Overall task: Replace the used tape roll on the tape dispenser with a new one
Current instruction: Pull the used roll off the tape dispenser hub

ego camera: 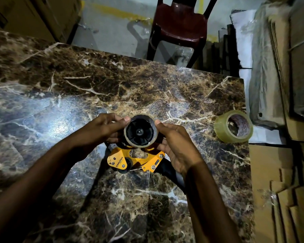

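An orange tape dispenser (137,159) with a black handle is held just above the marbled table (77,95). A thin, nearly bare brown roll (128,140) sits on its black hub (139,131). My left hand (105,128) grips the roll's left side, thumb on its rim. My right hand (175,146) holds the roll's right side and cups the dispenser from below. A full roll of clear tape (225,133) lies tilted at the table's right edge, apart from both hands.
A dark red plastic chair (180,25) stands beyond the table's far edge. Stacked cardboard (286,181) and wrapped bundles (263,71) crowd the right side. Cardboard boxes (30,13) stand at the far left.
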